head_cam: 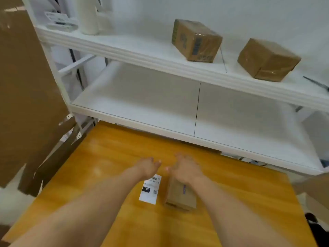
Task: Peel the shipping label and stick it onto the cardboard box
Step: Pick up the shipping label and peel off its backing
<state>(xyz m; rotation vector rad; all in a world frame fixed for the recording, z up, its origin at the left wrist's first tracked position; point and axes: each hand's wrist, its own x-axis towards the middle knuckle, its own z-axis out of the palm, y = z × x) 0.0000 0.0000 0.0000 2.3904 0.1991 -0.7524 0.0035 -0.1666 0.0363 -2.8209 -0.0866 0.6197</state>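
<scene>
Both forearms reach over the wooden table [106,157]: left hand [147,167] loosely curled at the far end of the shipping label [150,189], contact unclear; right hand [187,169] draped on the cardboard box [179,195] just right of it. Peeling appears not yet begun; next, a label corner must be lifted from its backing.

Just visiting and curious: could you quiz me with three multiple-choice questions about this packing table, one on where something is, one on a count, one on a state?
1. Where is the shipping label?
A. On the upper shelf
B. On the wooden table, left of the small cardboard box
C. Stuck on the box top

2. How many cardboard boxes sit on the upper shelf?
A. One
B. Two
C. Four

3. What is the right hand doing?
A. Resting on the small cardboard box
B. Holding scissors
C. Lifting the label

Answers: B, the label lies beside the box; B, two brown boxes stand there; A, its palm covers the box's far end.
</scene>
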